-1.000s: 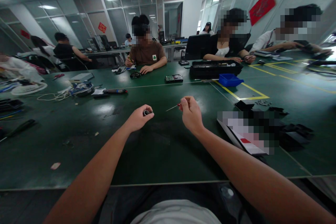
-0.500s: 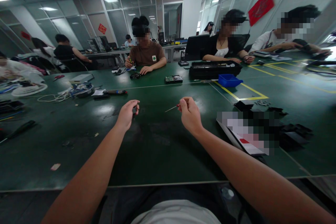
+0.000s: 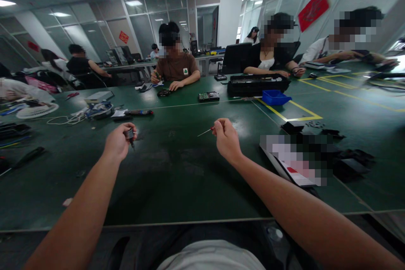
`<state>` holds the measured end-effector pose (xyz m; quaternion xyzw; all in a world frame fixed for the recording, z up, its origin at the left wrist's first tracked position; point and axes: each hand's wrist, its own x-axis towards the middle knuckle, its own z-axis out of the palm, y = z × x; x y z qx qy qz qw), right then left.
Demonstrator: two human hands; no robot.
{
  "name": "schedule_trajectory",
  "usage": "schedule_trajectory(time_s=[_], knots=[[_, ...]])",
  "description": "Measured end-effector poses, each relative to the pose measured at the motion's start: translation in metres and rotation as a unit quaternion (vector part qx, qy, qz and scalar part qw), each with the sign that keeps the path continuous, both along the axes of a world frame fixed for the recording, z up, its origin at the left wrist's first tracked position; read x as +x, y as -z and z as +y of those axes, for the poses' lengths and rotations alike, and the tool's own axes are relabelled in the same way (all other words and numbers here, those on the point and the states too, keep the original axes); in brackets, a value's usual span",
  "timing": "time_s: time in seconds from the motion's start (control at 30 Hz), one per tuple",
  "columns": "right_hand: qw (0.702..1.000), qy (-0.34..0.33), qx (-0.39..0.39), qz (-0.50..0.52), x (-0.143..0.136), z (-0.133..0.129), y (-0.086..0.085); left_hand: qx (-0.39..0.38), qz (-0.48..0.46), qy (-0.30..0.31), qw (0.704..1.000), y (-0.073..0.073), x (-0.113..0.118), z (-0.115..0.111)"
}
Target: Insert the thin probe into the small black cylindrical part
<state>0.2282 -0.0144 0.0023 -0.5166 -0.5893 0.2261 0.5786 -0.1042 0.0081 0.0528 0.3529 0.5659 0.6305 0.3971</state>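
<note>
My left hand (image 3: 118, 143) is closed on a small dark cylindrical part (image 3: 129, 133), whose thin dark end points down over the green table (image 3: 177, 194). My right hand (image 3: 227, 139) pinches the red handle of a thin screwdriver (image 3: 205, 132); its metal shaft points left and slightly down. The two hands are wide apart above the table, and the screwdriver tip touches nothing that I can make out.
Ahead lie a green circuit board device (image 3: 209, 96), a long black case (image 3: 257, 85) and a blue tray (image 3: 276, 97). To the right are a white box (image 3: 284, 168) and black parts (image 3: 352, 166). A marker-like tool (image 3: 139, 112) and cables lie left. People sit opposite.
My left hand has moved left and slightly toward me, and the dark part in it now shows more. My right hand has hardly moved and keeps the screwdriver.
</note>
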Motion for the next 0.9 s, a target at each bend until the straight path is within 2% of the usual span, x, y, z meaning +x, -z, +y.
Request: schedule_trajectory(time_s=[0.17,0.33,0.43,0.7,0.9], knots=[[1.0,-0.002,-0.011,-0.005,0.0,-0.001,-0.001,-0.033,-0.005,-0.073,0.997,-0.009,-0.045,-0.014],[1.0,-0.003,-0.009,-0.011,-0.001,0.0,0.0,-0.055,0.045,-0.16,0.985,-0.012,-0.087,-0.027],[1.0,-0.006,-0.007,-0.007,-0.001,0.0,0.001,-0.069,0.073,-0.179,0.979,-0.013,-0.107,-0.035],[1.0,-0.003,-0.004,-0.007,-0.002,0.001,0.001,-0.09,0.097,-0.185,0.974,-0.006,-0.141,-0.052],[1.0,-0.01,-0.006,-0.004,-0.002,0.001,0.001,-0.109,0.101,-0.2,0.968,-0.007,-0.152,-0.058]])
